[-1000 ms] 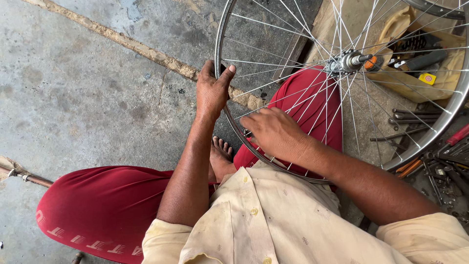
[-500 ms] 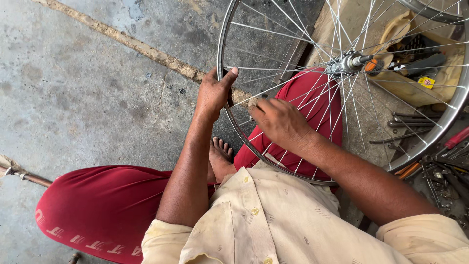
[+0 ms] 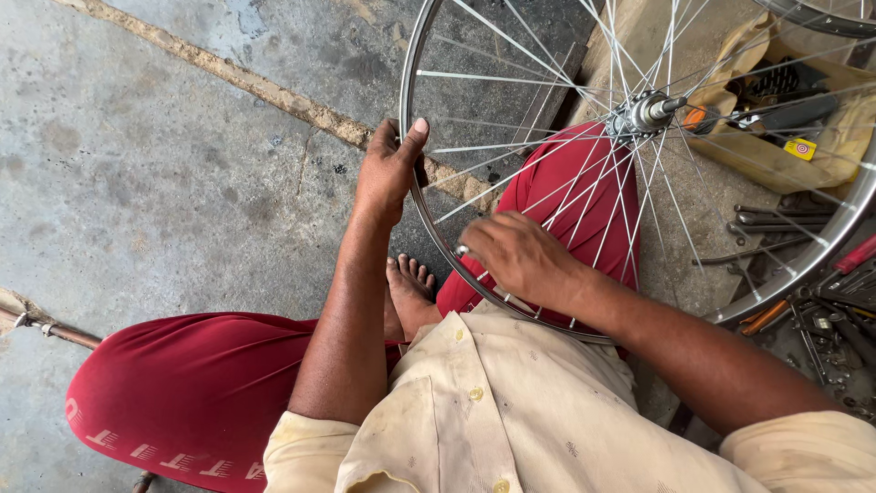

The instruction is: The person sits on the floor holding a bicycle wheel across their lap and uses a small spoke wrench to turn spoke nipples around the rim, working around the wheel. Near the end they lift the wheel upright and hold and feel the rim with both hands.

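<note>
Cream shirt (image 3: 511, 411), stained, nearest the camera; red trousers (image 3: 182, 383) on folded legs, one bare foot (image 3: 411, 292) tucked between the knees. Right hand (image 3: 525, 260) lies over the near edge of the wheel rim (image 3: 415, 196), fingers curled, pinching something small and metal at the spoke ends; what exactly is too small to tell. Left hand (image 3: 388, 169) clamps the rim's left side, thumb up, grip closed around the metal. Bicycle wheel stands tilted over the right knee, spokes (image 3: 511, 173) running to the hub (image 3: 643, 114). Beyond: concrete floor (image 3: 164, 164) with a cracked seam. Far right, yellow cloth (image 3: 776, 155) with tools; spanners and loose tools (image 3: 821, 310) on the floor.
</note>
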Tool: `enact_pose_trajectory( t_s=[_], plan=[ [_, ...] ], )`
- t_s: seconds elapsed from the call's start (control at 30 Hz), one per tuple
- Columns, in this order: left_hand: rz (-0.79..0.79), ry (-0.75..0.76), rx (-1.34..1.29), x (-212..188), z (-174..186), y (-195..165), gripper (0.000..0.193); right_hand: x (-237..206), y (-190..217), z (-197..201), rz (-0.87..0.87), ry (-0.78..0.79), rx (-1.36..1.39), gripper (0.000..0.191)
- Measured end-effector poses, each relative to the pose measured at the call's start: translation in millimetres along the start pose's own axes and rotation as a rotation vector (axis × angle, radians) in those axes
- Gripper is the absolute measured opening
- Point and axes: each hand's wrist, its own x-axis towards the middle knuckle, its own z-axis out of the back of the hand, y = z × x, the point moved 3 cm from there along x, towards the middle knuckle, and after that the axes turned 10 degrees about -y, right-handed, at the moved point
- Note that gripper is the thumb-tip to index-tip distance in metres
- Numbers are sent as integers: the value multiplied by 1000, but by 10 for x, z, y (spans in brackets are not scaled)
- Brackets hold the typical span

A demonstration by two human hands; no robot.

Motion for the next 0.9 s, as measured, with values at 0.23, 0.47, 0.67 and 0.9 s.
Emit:
enact_pose_trajectory(
  t_s=[0.23, 0.47, 0.67, 0.9],
  plan=[
    [-80, -133, 70, -58, -136, -3, 46, -100, -57, -54, -108, 148, -150, 33],
    [-131, -146, 165, -118, -81, -124, 45, 78, 9, -41, -120, 227, -69, 30],
    [-160, -133, 204, -89, -101, -118, 42, -7, 46, 48, -192, 161, -65, 27],
    [-159, -116, 186, -112, -107, -172, 41, 61, 10, -76, -88, 205, -135, 38]
  ],
)
